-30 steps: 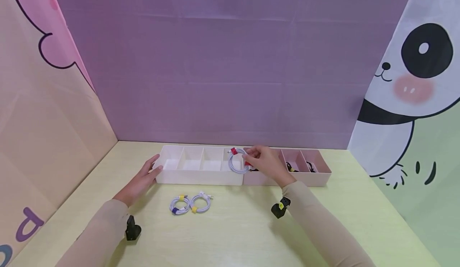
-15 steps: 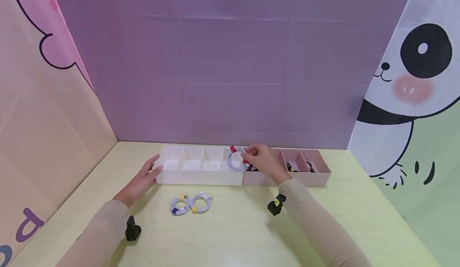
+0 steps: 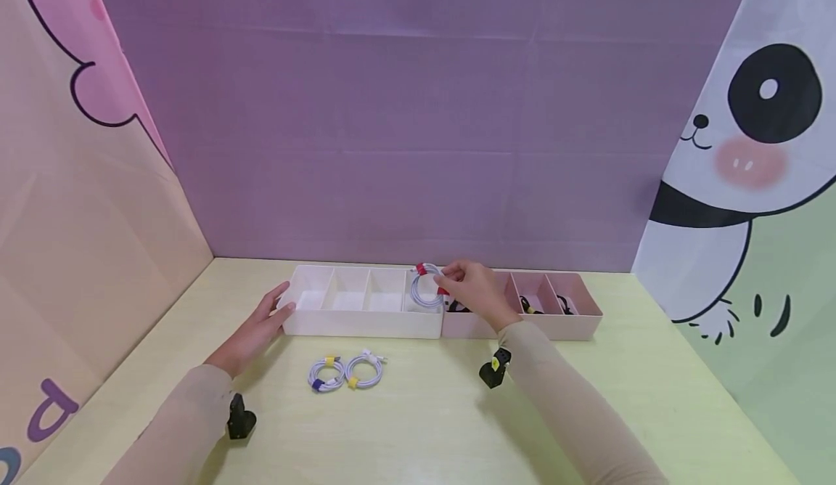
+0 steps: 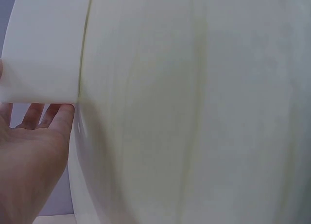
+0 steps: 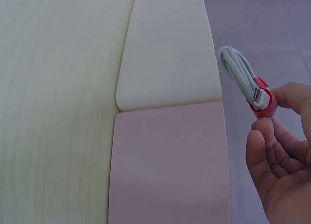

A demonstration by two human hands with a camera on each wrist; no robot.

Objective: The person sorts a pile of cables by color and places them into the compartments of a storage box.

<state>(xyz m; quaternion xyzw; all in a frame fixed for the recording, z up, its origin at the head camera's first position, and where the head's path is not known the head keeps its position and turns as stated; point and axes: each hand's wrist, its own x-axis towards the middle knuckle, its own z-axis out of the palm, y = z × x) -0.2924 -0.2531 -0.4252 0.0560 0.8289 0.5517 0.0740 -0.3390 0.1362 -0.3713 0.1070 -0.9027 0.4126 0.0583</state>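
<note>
Between the thumb and fingers of my right hand (image 3: 480, 290) is a coiled white charging cable (image 3: 424, 295) with red cable ties. It hangs over the rightmost compartment of the white divided box (image 3: 362, 323). In the right wrist view, the coil's red tie (image 5: 265, 109) and metal plug lie right at the fingertips. My left hand (image 3: 257, 325) rests against the left end of the white box, its fingers extended along that end. Two more coiled white cables lie in front of the box: one with yellow and blue ties (image 3: 318, 383), one with yellow ties (image 3: 353, 382).
A pink divided box (image 3: 548, 327) stands end to end with the white one, holding dark cables (image 3: 564, 305) in its compartments. Behind both rises a purple backdrop (image 3: 418, 144). Printed panels flank the pale wooden table (image 3: 418, 434).
My right hand has shifted slightly left and away from me, carrying the red-tied cable with it. My left hand and the two cables on the table have stayed put.
</note>
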